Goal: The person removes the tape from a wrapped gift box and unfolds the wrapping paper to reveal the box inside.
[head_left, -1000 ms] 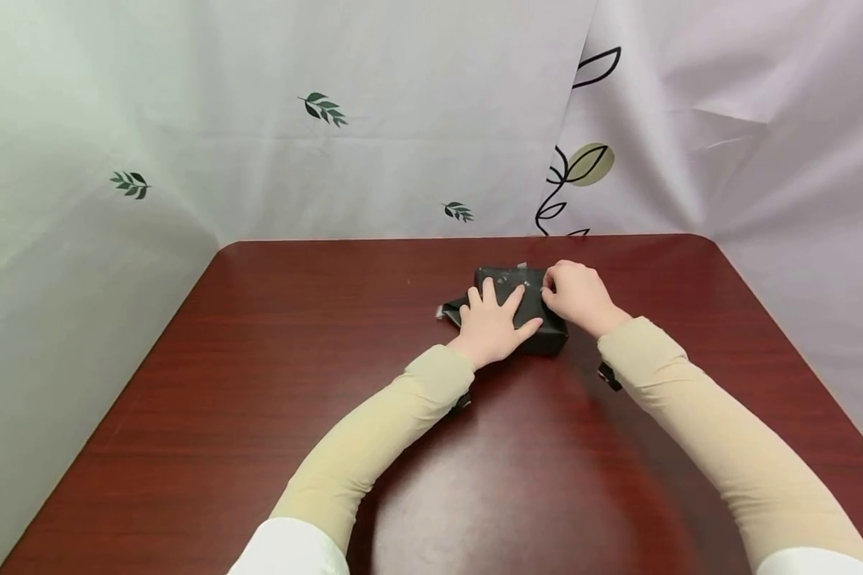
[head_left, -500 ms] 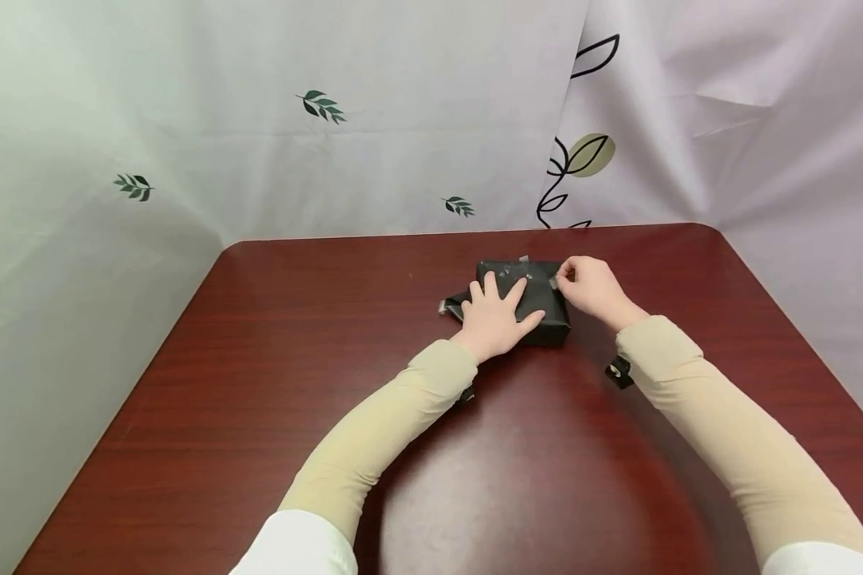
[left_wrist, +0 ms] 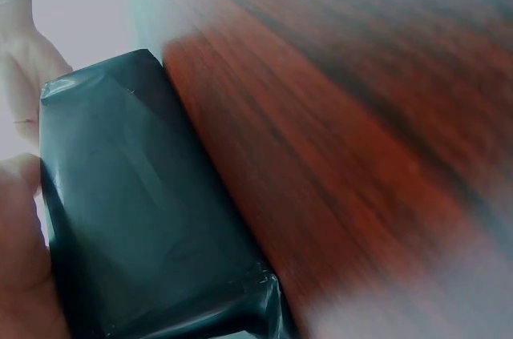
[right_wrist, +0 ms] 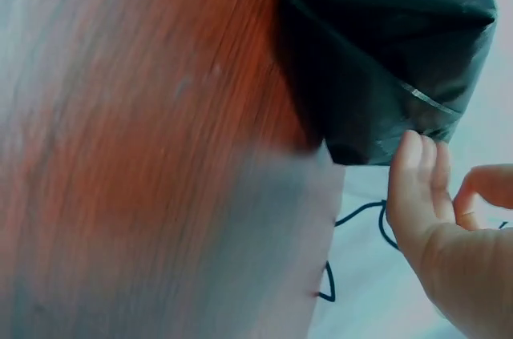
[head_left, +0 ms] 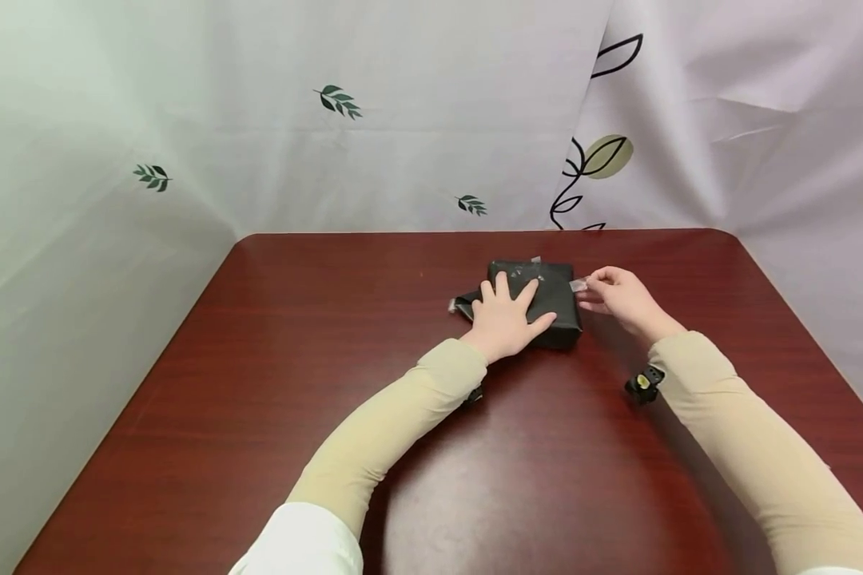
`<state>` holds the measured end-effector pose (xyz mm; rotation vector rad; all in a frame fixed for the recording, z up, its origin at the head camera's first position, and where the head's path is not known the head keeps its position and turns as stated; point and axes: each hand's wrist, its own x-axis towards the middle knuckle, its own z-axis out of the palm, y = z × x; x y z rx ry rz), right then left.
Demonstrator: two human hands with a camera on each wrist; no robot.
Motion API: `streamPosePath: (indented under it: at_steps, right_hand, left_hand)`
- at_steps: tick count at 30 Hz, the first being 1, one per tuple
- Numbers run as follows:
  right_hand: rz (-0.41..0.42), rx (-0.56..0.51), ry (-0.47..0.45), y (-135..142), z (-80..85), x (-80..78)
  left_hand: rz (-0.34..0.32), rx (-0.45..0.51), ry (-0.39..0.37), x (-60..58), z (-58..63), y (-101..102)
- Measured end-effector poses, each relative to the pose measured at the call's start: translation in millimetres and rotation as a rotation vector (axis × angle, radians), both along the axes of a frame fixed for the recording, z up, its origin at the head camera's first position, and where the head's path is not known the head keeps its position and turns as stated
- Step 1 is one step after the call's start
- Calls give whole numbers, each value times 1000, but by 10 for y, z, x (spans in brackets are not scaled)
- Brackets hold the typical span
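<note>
A package wrapped in black plastic lies on the table. My left hand rests on its top with the fingers spread. At the package's right edge, my right hand pinches a short strip of clear tape between thumb and forefinger. The tape reaches from the fingertips to the top edge. In the right wrist view, the other fingers of the right hand are nearly straight beside the folded end of the package. The left wrist view shows the package's smooth long side.
A loose black flap with a whitish tip sticks out at the package's left. Another bit of tape stands up at its back edge. The dark red wooden table ends at pale curtains printed with leaves.
My right hand has moved right, from over the package top to just beyond its right edge, and the tape strip has come into view. The left hand has stayed on the package.
</note>
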<state>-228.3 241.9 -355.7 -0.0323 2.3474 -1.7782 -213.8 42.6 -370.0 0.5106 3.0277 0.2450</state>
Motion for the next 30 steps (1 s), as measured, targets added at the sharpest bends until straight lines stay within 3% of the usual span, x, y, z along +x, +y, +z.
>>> streamPosePath:
  at_steps: [11, 16, 26, 30]
  right_hand:
    - [59, -202, -143, 62, -14, 51]
    - [42, -370, -194, 170, -56, 48]
    - [-19, -519, -271, 308, -63, 48]
    - [-51, -663, -330, 426, -82, 68]
  left_hand:
    - [7, -3, -11, 40, -27, 7]
    - [3, 10, 9, 39, -38, -2]
    - [-5, 1, 22, 0, -11, 9]
    - [-3, 8, 11, -5, 12, 5]
